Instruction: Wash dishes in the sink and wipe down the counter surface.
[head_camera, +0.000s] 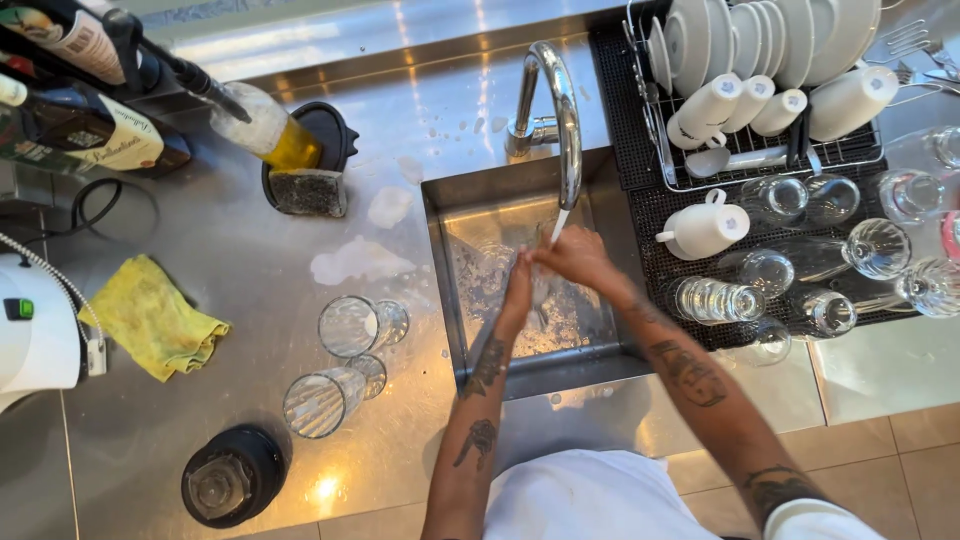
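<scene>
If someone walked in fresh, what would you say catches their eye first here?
Both hands, left hand and right hand, meet under the water running from the curved faucet over the steel sink; what they grip is unclear. To the right, a dish rack is crowded with white plates and cups, with upturned glasses on the black mat below. Left of the sink, two glass tumblers lie tipped by a yellow cloth.

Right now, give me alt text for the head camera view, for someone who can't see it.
Left hand and right hand meet under the running faucet above a steel sink. Two glasses lie on the counter to the left; a dish rack of white plates and cups stands right.
</scene>
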